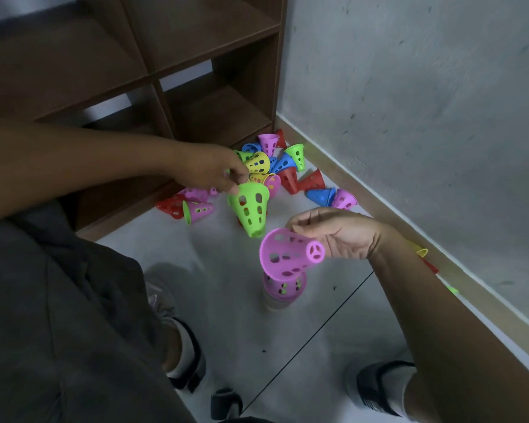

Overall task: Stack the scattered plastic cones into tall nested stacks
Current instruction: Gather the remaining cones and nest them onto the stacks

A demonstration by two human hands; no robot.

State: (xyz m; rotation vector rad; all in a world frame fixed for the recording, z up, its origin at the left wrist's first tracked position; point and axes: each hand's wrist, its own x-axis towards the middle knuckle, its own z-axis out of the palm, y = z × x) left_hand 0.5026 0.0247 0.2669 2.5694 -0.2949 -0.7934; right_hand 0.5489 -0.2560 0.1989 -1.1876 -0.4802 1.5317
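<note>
My left hand point(214, 172) pinches the wide rim of a lime-green perforated plastic cone point(249, 209), and my right hand point(339, 236) holds a pink perforated plastic cone point(287, 254) tilted just over the short pink stack point(284, 286) on the floor. They look light, stiff and a bit slick (rims seem the best hold).
</note>
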